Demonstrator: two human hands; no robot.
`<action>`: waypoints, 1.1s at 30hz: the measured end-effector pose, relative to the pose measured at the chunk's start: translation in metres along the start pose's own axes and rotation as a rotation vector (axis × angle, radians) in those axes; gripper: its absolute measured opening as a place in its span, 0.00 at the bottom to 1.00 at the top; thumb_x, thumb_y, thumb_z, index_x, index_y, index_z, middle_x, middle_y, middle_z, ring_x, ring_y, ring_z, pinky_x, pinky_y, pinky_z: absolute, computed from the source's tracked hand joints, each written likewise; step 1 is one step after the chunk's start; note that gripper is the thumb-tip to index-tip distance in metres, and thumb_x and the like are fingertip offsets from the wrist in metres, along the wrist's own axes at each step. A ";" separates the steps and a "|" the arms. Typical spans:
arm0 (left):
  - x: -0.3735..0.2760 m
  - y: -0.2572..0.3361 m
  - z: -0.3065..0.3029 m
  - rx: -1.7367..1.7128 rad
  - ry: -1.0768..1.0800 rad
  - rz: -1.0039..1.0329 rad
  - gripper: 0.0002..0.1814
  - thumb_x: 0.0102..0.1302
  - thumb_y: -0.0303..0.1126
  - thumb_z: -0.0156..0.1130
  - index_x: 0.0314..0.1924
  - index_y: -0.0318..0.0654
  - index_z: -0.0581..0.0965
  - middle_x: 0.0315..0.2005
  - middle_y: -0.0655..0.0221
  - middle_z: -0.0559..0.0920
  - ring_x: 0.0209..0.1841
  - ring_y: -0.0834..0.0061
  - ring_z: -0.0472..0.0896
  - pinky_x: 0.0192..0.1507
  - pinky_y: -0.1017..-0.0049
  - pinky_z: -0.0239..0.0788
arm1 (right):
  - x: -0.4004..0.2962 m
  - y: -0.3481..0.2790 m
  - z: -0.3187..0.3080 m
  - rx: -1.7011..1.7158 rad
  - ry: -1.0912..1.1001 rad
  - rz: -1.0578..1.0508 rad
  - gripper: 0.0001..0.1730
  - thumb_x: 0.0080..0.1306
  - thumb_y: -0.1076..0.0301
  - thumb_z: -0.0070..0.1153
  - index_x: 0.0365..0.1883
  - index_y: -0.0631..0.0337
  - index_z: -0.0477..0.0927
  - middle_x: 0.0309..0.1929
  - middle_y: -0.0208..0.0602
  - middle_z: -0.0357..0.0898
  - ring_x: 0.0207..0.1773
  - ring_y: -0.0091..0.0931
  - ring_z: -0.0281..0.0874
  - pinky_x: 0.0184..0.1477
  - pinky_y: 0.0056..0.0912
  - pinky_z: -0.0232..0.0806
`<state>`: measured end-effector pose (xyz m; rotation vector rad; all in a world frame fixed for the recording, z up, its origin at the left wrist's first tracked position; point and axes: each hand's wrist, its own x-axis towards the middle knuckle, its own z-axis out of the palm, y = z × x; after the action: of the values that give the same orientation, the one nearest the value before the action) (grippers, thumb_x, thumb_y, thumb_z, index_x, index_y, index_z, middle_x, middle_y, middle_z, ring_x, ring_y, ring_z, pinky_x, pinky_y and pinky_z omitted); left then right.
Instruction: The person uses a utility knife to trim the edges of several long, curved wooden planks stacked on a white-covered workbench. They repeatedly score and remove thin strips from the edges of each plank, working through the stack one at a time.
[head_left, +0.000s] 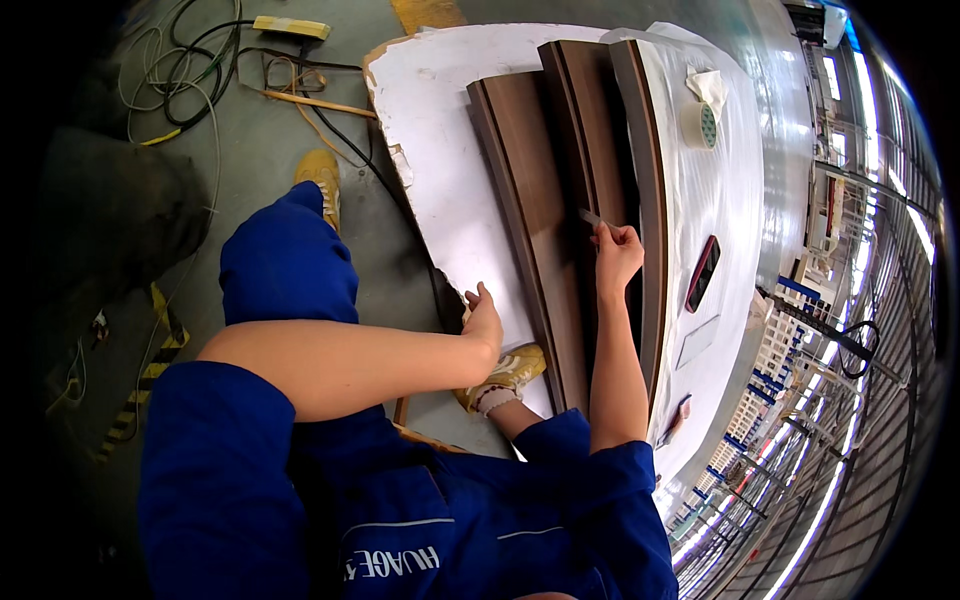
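Observation:
My right hand (619, 255) pinches a small thin strip (598, 219), greyish and blade-like; I cannot tell its exact kind. The strip's free end is over the lengthwise edge of a brown wood-grain profile (592, 135). Another brown profile (525, 187) lies to its left, and one more dark brown panel (651, 165) stands along the right. My left hand (484, 322) holds nothing, its fingers loosely apart near the chipped edge of a white board (442, 150). One yellow shoe (517, 367) of mine rests at that board, below my left hand.
On the film-covered surface (727, 202) at right are a roll of tape (697, 125), crumpled white paper (706, 86), a phone (703, 274) and a thin clear rectangular plate (697, 341). Cables (195, 82) and a wooden stick (319, 103) lie on the floor at left.

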<state>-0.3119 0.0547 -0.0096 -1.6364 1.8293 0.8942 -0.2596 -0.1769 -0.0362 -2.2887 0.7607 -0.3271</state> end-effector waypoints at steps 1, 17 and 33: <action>0.003 0.002 0.001 0.001 -0.003 -0.009 0.33 0.60 0.49 0.60 0.63 0.44 0.72 0.61 0.56 0.73 0.62 0.51 0.70 0.66 0.43 0.49 | 0.003 -0.001 0.004 0.025 -0.002 -0.008 0.14 0.62 0.74 0.62 0.20 0.66 0.71 0.22 0.34 0.80 0.26 0.19 0.79 0.30 0.21 0.71; 0.019 0.008 0.006 -0.089 0.075 -0.038 0.33 0.56 0.49 0.66 0.60 0.42 0.76 0.56 0.59 0.77 0.61 0.50 0.71 0.67 0.45 0.50 | 0.001 0.015 -0.057 -0.185 -0.214 -0.052 0.11 0.62 0.74 0.62 0.22 0.65 0.73 0.24 0.31 0.80 0.27 0.17 0.77 0.33 0.19 0.69; 0.003 0.000 0.002 -0.011 0.080 -0.041 0.30 0.59 0.43 0.63 0.60 0.39 0.75 0.56 0.55 0.77 0.59 0.48 0.73 0.65 0.45 0.54 | 0.036 -0.029 -0.001 -0.045 -0.130 -0.177 0.12 0.60 0.73 0.63 0.20 0.66 0.74 0.20 0.32 0.80 0.25 0.17 0.78 0.31 0.21 0.69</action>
<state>-0.3128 0.0546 -0.0129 -1.7327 1.8397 0.8340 -0.2190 -0.1824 -0.0149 -2.3994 0.5063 -0.2410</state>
